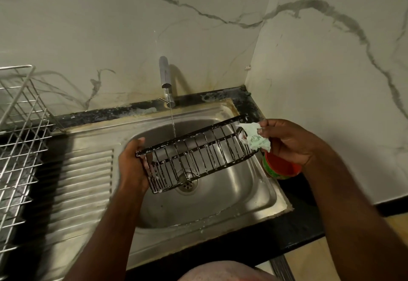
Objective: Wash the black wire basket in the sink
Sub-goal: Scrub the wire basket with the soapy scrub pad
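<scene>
A black wire basket [194,154], flecked with white suds, hangs tilted over the steel sink [260,196]. My left hand [132,165] grips its left end. My right hand [289,141] pinches a pale green soapy scrub pad [256,137] against the basket's right end. From the tap [165,77] a thin stream of water [172,123] falls onto the basket's back rim.
A red and green tub [280,168] stands on the sink's right edge, under my right hand. A steel wire dish rack [19,139] fills the left side beside the ribbed drainboard [84,183]. Marble walls close the back and the right.
</scene>
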